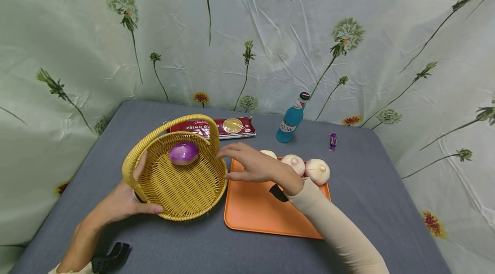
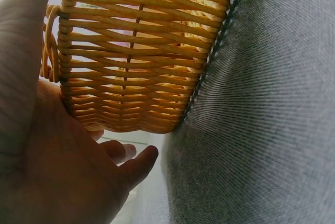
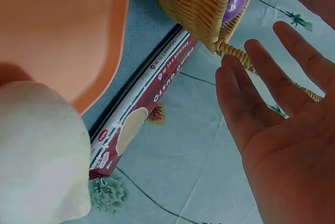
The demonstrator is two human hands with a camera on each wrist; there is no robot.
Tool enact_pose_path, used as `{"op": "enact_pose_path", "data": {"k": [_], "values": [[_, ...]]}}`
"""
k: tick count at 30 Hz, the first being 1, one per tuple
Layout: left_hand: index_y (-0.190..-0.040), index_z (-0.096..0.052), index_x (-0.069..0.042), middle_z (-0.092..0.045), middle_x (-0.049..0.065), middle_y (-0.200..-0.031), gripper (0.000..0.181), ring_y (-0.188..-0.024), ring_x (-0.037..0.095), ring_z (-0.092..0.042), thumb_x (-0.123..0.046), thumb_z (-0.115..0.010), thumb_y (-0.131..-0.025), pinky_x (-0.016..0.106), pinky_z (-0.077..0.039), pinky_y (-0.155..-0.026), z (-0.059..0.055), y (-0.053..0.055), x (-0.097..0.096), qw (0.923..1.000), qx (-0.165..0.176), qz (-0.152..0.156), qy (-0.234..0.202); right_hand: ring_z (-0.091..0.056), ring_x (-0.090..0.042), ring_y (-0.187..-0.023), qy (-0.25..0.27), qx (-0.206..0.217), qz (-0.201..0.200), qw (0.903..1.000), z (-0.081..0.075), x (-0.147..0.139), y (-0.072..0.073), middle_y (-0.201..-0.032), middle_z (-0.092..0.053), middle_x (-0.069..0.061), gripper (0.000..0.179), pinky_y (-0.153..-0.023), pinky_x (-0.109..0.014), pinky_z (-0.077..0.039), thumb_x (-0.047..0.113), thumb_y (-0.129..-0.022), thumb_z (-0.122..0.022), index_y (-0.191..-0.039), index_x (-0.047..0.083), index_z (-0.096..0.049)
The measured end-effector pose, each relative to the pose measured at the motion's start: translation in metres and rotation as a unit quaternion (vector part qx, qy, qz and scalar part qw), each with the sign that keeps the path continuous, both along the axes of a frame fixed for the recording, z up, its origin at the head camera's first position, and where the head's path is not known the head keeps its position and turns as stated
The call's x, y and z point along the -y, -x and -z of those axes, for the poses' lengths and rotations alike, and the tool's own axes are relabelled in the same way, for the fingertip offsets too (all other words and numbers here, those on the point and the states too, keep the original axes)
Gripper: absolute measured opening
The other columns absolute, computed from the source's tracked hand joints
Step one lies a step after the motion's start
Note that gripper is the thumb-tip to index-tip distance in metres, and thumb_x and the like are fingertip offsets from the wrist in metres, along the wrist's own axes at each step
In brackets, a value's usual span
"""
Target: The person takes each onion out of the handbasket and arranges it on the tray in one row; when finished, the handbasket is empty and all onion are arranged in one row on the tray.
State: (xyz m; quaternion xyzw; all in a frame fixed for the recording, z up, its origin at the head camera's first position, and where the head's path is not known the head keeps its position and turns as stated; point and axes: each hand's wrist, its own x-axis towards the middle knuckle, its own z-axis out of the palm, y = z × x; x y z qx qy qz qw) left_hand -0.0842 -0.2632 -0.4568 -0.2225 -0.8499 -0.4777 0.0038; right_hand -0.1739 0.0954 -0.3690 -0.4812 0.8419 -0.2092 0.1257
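A yellow wicker basket [image 1: 181, 205] with an arched handle stands on the left of the table. Inside lies one purple-and-white turnip [image 1: 184, 153]. My left hand [image 1: 116, 203] grips the basket's left side, its thumb along the near rim and its fingers round by the handle's base. In the left wrist view that palm sits against the woven wall [image 2: 136, 72]. Beside the basket's right rim hovers my right hand [image 1: 249, 164], empty, fingers spread and pointing at the basket. Beneath its forearm is an orange tray [image 1: 259, 214], with white turnips [image 1: 318, 172] along its far edge.
Behind the basket lies a red spaghetti packet [image 1: 232, 128], partly hidden by the handle. A blue bottle [image 1: 291, 121] stands at the back, right of the packet. Farther right is a small purple-wrapped candy [image 1: 333, 141]. Flower-printed cloth [image 1: 270, 50] hangs behind the grey table.
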Motion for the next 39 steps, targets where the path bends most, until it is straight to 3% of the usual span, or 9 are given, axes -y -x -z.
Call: {"op": "enact_pose_path", "data": {"k": [15, 29, 39], "values": [[-0.159, 0.019, -0.023, -0.016, 0.038, -0.157, 0.152, -0.134, -0.017, -0.022, -0.010, -0.096, -0.060, -0.001, -0.016, -0.104, 0.001, 0.002, 0.001, 0.9999, 0.006, 0.007, -0.014, -0.044, -0.022, -0.137, -0.007, -0.004, -0.023, 0.9997, 0.000, 0.025, 0.002, -0.146, -0.052, -0.007, 0.050, -0.116, -0.039, -0.035, 0.030, -0.097, -0.067, -0.141, 0.009, -0.054], [-0.159, 0.018, -0.022, -0.014, 0.037, -0.158, 0.153, -0.137, -0.015, -0.020, -0.012, -0.097, -0.059, -0.001, -0.014, -0.105, 0.001, 0.004, 0.001, 0.9999, 0.002, 0.008, -0.008, -0.043, -0.020, -0.139, -0.008, -0.007, -0.054, 0.9985, -0.001, 0.054, 0.001, -0.146, -0.052, -0.005, 0.048, -0.117, -0.033, -0.031, 0.029, -0.096, -0.068, -0.139, 0.013, -0.055], [-0.160, 0.017, -0.019, -0.013, 0.038, -0.158, 0.155, -0.137, -0.014, -0.017, -0.011, -0.098, -0.056, 0.000, -0.012, -0.105, 0.000, 0.002, 0.001, 0.9998, -0.016, 0.012, -0.007, -0.047, -0.021, -0.136, -0.001, -0.015, -0.074, 0.9972, -0.002, 0.075, 0.007, -0.144, -0.054, -0.009, 0.049, -0.115, -0.028, -0.034, 0.028, -0.096, -0.069, -0.138, 0.007, -0.055]]}}
